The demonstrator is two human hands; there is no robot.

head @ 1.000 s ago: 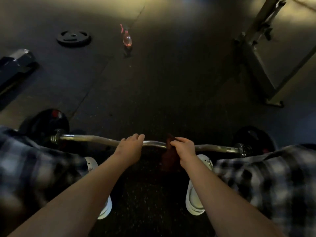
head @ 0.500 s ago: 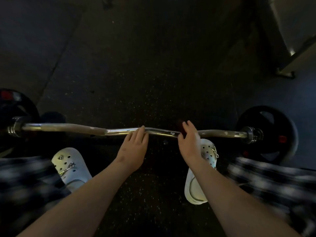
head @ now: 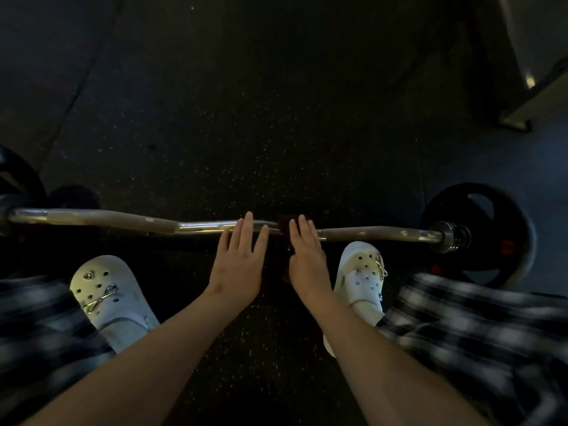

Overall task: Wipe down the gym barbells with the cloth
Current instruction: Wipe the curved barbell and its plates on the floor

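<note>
Dark speckled rubber floor [head: 276, 133] carries the barbell [head: 368, 233], a cambered curl bar lying crosswise just ahead of two white clogs [head: 113, 296], with a black plate [head: 479, 235] on its right end. The left hand [head: 238, 259] rests on the bar's middle, fingers straight and slightly apart. The right hand [head: 307, 259] presses a dark reddish cloth [head: 284, 224] onto the bar, fingers straight and together.

The bar looks rigid, heavy and slick where chromed, so it is probably best left on the floor. The limp cloth would wrap better with curled fingers. No brand or writing is legible.
</note>
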